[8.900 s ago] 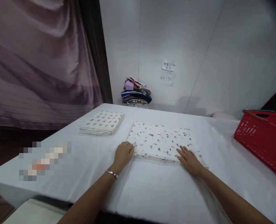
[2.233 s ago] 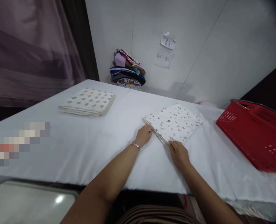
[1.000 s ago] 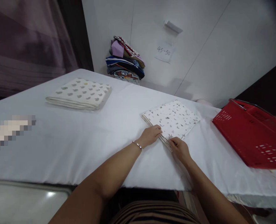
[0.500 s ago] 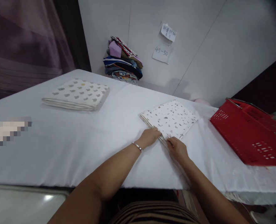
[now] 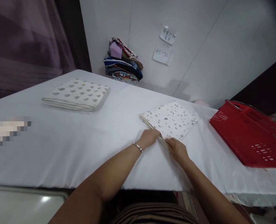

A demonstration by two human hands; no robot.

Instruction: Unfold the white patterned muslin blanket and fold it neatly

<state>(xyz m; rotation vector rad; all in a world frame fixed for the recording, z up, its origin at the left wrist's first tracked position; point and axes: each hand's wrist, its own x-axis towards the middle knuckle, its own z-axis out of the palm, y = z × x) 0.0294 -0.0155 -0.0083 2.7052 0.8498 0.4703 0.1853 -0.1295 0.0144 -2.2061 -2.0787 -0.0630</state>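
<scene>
A folded white cloth with a small grey and brown print lies on the white-covered table, set at an angle. My left hand, below a silver bracelet, pinches the layered folds at its near edge. Close beside it, my right hand grips the same edge near the front corner, thumb and fingers pressed together. The folded layers show between the two hands. Farther left rests a second folded cloth, white with grey shapes and one yellow mark; neither hand touches it.
A red plastic basket stands at the table's right end. Against the wall is a stack of folded fabrics, with paper notes to its right. A purple curtain hangs at the left. The white tablecloth ends at the near edge.
Both hands stay on the cloth's near edge. The right fingers have shifted slightly along it, and the cloth has barely moved. The view has tilted very slightly.
</scene>
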